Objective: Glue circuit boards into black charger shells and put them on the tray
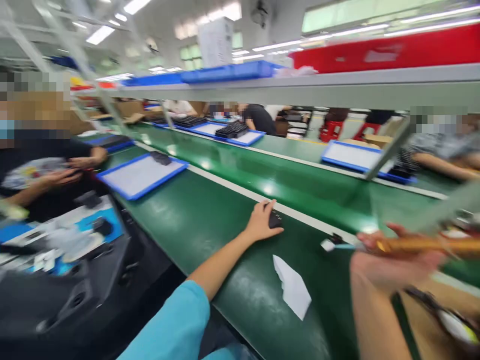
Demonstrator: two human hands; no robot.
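Note:
My left hand (258, 222) is stretched out over the green tabletop, its fingers and thumb curled round a small flat black part (275, 218) with tiny pale marks on top. The part rests on the green surface near the white strip. At the right, blurred by motion, my right hand (397, 257) is palm up and closed round a gold-orange, rod-like tool (416, 245). Just left of those fingers is a thin pale-blue piece with a white end (328, 245); whether it belongs to the tool I cannot tell. A torn white paper (293, 287) lies between my arms.
A blue-rimmed tray (131, 192) stands farther left with a dark part in it. At the left, a person's hands (62, 177) are near a cluttered black surface (86, 290). A shelf (262, 90) with blue and red bins crosses above. Another person sits across at right.

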